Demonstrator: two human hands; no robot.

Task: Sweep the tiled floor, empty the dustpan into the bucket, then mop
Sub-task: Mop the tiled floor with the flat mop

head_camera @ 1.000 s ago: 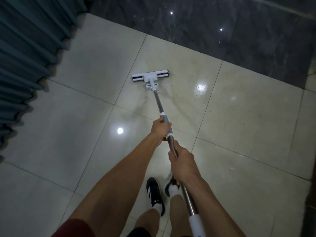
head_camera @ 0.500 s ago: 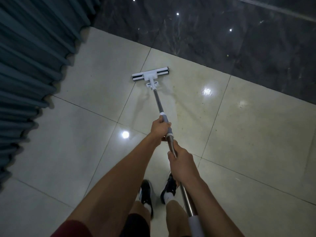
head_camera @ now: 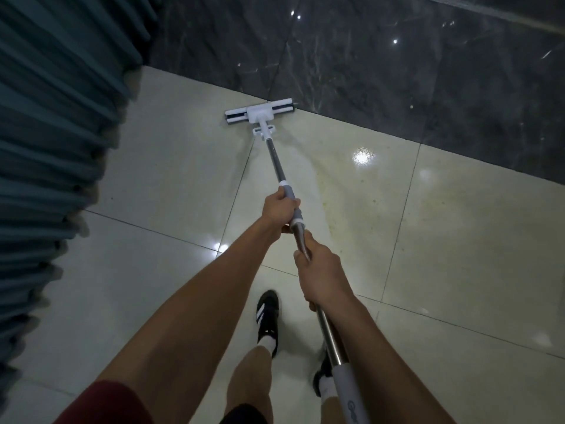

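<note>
A: Where is the mop seen?

B: Its white head is laid flat on the pale tiled floor at about twelve o'clock, its far right end touching the edge where the dark marble tiles begin. The metal shaft is slanted back toward six o'clock.

A: And how is it held?

B: The left hand is wrapped tight around the grey grip of the shaft. The right hand is clamped on the bare metal just behind it, nearer the body. The two hands are close together but apart.

A: What else is shown?

B: Teal pleated curtains are hung along the nine o'clock side. A black shoe with white stripes is planted on the tiles at six o'clock, and a second shoe is partly hidden behind the shaft. Damp streaks are seen on the tile at about two o'clock from the hands.
</note>
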